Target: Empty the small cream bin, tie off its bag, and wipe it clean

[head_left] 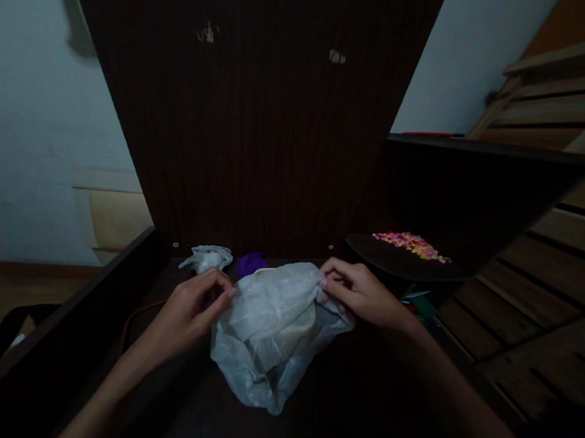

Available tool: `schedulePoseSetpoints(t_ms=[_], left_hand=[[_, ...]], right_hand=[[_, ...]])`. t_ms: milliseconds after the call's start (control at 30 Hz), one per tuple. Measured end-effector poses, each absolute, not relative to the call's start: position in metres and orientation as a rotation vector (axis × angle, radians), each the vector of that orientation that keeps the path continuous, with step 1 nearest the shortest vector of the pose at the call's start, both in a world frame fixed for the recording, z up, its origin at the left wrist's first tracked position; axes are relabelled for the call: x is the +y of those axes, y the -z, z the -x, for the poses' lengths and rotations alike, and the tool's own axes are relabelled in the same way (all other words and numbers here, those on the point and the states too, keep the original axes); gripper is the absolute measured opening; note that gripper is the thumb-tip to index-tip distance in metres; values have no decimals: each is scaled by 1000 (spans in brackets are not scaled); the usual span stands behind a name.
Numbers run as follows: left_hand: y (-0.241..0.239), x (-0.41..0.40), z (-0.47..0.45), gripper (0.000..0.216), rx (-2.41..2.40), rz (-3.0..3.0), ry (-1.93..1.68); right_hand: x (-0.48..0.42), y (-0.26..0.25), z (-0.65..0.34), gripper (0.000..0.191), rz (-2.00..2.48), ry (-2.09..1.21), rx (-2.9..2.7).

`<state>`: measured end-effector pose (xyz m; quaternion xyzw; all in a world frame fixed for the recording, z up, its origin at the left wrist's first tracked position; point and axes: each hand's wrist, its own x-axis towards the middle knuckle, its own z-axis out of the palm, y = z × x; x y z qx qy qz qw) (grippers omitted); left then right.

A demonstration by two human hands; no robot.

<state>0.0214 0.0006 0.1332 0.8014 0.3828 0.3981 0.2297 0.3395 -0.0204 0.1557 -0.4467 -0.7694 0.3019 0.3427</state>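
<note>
A thin white plastic bag (264,314) lies on the dark desk in front of me, its lower part spread toward me. Inside or under the bag is a cream-coloured object with a rounded edge (307,318), mostly covered, so its kind stays hidden. My left hand (198,302) pinches the bag's upper left edge between thumb and fingers. At the upper right of the bag, my right hand (355,288) grips the bunched plastic with its fingers curled.
Behind the bag lie a crumpled clear plastic bag (208,257) and a purple piece (250,263). Small pink and yellow pieces (409,244) form a line on the dark shelf (401,271) at right. A raised ledge (78,307) borders the desk's left side; wooden slats (542,281) stand at right.
</note>
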Motion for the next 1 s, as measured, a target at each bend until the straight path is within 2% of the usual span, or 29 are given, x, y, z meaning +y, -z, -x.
schedulePoseSetpoints(t_ms=[167,300,367,433,500,567,633,733,900,1000], left_hand=[[-144,-2,-44,32,1005,-1732,-1229],[-149,0,-51,61,1029,-2044,-1015],[-150,0,-54,55,1112,-2230,-970],[-150,-2,-60,45,1129,-2303,-971],[-149,-5,-69,46,1139,-2321,-977],[-148,-6,-80,48,1187,-2354,-1000],[-146,-4,-87,41,1197,-2390,-1024],[-145,5,-84,26,1143,-2287,-1069],[-131,34,-47,16,1270,-1769,-1404],[-113,54,-25,14,1405,-1723,-1529]], right_hand=[[10,-156,-320,26,986,-982,-1522],[27,-151,-310,23,918,-1036,-1472],[29,-148,-308,37,918,-1036,-1567],[27,-145,-305,58,938,-988,-1716],[23,-143,-300,78,1002,-885,-1848],[21,-142,-294,89,1090,-783,-1913],[19,-142,-288,87,1134,-744,-1925],[19,-142,-287,73,1103,-731,-1918],[14,-138,-305,66,1347,-471,-1904],[12,-132,-315,57,1453,-356,-1910]])
